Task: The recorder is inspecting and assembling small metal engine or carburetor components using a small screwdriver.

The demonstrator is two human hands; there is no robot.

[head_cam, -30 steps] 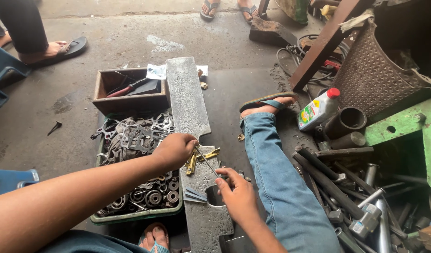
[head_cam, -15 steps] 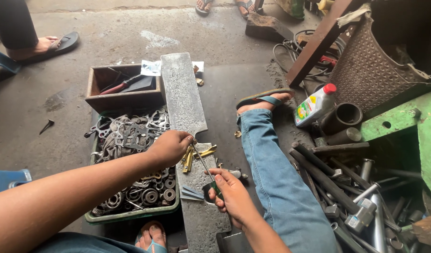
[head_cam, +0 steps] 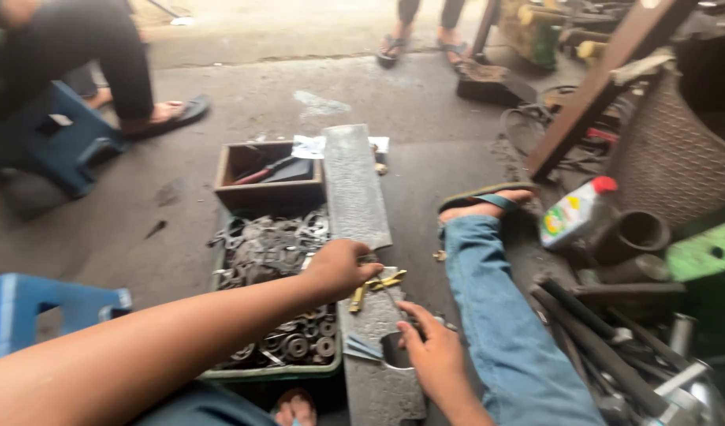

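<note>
Where washers (head_cam: 303,345) fill tray (head_cam: 268,372), left hand (head_cam: 339,270) hovers.

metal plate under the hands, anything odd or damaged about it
Yes: the metal plate has a rounded notch cut out of its edge beside the right hand. The left hand rests by yellow pieces lying loose and crooked on it.
</note>
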